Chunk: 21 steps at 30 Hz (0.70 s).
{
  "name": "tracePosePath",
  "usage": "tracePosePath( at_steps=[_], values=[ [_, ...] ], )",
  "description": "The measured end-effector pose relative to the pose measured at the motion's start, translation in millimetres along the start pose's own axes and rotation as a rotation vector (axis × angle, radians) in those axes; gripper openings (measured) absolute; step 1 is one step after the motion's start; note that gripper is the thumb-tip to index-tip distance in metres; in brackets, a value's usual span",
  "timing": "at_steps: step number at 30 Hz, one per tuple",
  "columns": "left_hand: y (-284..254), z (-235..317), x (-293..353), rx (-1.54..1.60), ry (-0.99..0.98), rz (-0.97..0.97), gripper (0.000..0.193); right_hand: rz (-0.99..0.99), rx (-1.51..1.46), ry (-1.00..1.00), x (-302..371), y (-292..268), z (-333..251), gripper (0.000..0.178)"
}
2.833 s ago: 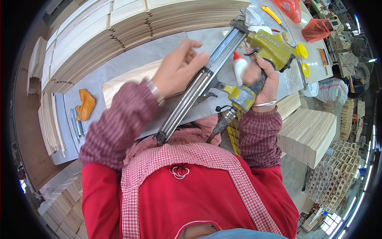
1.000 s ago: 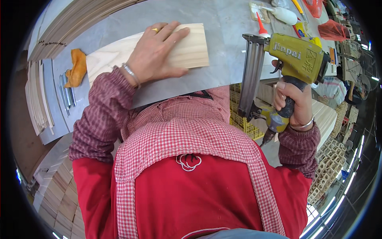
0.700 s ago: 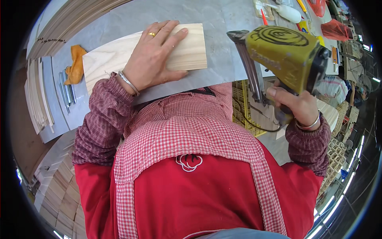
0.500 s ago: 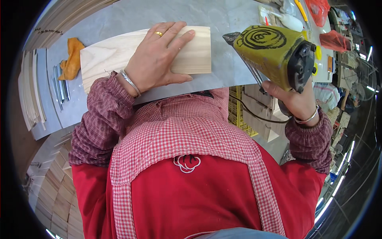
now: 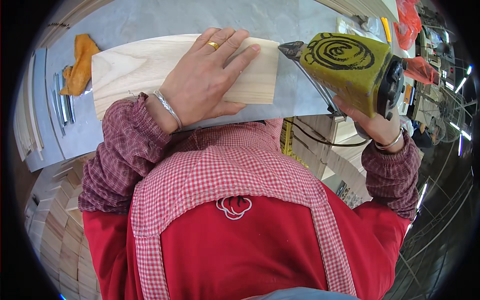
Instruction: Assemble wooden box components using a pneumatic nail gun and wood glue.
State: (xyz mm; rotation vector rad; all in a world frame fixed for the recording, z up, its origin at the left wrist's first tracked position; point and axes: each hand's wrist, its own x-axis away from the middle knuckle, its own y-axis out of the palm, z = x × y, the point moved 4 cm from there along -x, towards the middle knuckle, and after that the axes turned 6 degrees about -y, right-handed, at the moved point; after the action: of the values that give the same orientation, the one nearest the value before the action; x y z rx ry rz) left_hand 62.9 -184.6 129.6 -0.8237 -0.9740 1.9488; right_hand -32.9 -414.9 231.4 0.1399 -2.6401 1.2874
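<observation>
pressing wooden board (image 5: 135, 62) on table (image 5: 240, 15) with spread left hand (image 5: 202, 82); gripping nail gun (image 5: 345, 72) in right hand (image 5: 377, 126), nearer now to board's right end; looks lined up there, cannot tell if touching.

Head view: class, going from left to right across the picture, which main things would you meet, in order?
Pale wooden strips → orange cloth → wooden board → yellow-green nail gun → lower red bag. The left hand lies over the board and the right hand holds the gun, so neither gets a place.
</observation>
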Motion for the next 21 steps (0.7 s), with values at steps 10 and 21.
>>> tracePosePath(
  at_steps=[10, 21],
  values=[
    [0.5, -2.2, 1.4, 0.008, -0.014, -0.010, 0.083, -0.157, 0.158, -0.055, -0.7, 0.1, 7.5, 0.035],
    [-0.4, 0.4, 0.3, 0.012, -0.033, -0.023, 0.089, -0.165, 0.490, -0.514, -15.4, -10.2, -20.3, 0.031]
  ],
)
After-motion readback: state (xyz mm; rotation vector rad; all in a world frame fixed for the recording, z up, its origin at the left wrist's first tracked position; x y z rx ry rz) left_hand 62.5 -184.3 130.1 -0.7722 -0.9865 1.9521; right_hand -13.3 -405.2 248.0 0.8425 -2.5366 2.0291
